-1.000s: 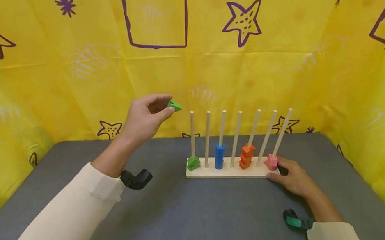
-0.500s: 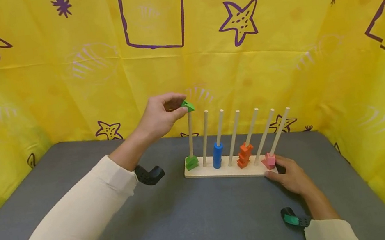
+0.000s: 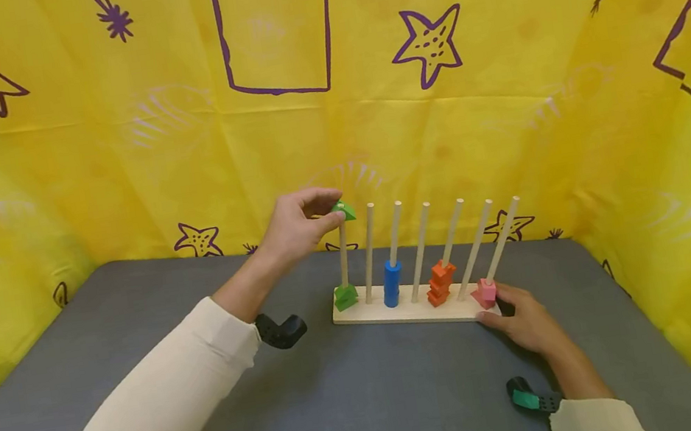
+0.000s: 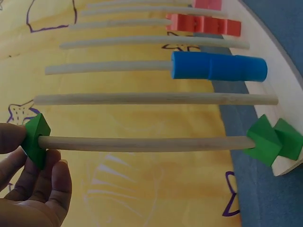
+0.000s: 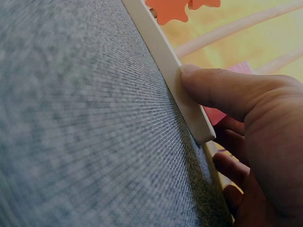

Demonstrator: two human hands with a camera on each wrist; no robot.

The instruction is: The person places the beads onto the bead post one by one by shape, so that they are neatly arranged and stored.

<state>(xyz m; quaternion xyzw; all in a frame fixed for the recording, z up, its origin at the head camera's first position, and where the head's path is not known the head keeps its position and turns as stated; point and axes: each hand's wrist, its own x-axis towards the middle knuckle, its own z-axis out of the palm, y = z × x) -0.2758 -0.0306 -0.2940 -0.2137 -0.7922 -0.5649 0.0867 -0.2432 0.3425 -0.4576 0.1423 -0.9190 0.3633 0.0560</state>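
Note:
My left hand pinches a green triangular block between thumb and fingers at the tip of the leftmost peg. In the left wrist view the peg's end meets the hole in the block. More green triangular blocks sit at that peg's foot. The pegs stand on a pale wooden base. At the base's right end my right hand grips it, the thumb on the front edge and the fingers behind, partly hidden. Close to those fingers is a pink block on the rightmost peg.
Blue cylinders are stacked on the third peg and orange star-like blocks on the fifth. The other pegs carry no blocks. A grey tabletop lies under the stand; a yellow patterned cloth hangs behind it.
My left hand has carried the green block rightward from beside the stand onto the leftmost peg's tip, then slightly down. The right hand stays on the base's end.

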